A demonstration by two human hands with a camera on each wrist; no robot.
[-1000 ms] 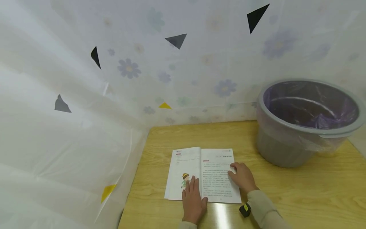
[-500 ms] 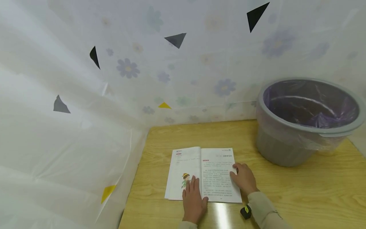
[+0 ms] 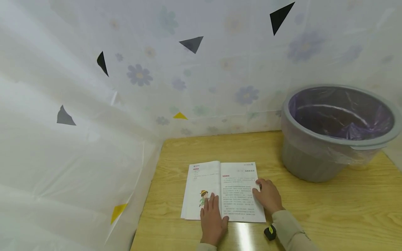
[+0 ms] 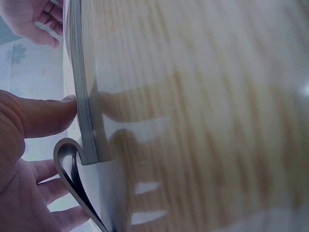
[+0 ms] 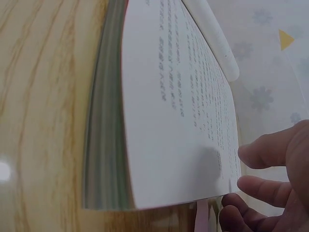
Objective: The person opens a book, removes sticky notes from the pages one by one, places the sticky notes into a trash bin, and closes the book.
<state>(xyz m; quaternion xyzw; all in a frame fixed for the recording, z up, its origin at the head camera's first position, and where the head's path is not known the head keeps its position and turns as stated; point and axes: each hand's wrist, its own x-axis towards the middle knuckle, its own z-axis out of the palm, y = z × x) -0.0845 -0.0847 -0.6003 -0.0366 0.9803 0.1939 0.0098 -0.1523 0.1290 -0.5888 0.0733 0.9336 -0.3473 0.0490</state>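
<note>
An open book (image 3: 238, 191) with printed pages lies on the wooden table, its left page showing a cartoon figure in a yellow hat. My left hand (image 3: 211, 219) rests over the lower left page beside the gutter, fingers straight. In the left wrist view, its thumb (image 4: 50, 116) reaches the book's near edge, where a page or cover curls down. At the book's right edge is my right hand (image 3: 268, 197), fingers loosely bent. The right wrist view has its fingertips (image 5: 246, 154) right at the page edge, with a narrow pinkish strip (image 5: 202, 215) hanging just below the page.
A large grey bucket (image 3: 304, 160) lined with a translucent purple bag stands at the back right of the table (image 3: 176, 150). A small black box (image 3: 270, 232) sits by the right sleeve. White flower-printed sheeting (image 3: 201, 87) rises behind and to the left.
My right hand has shifted slightly right, out to the page's edge, uncovering a little more of the text. The left hand and the book stay almost unchanged.
</note>
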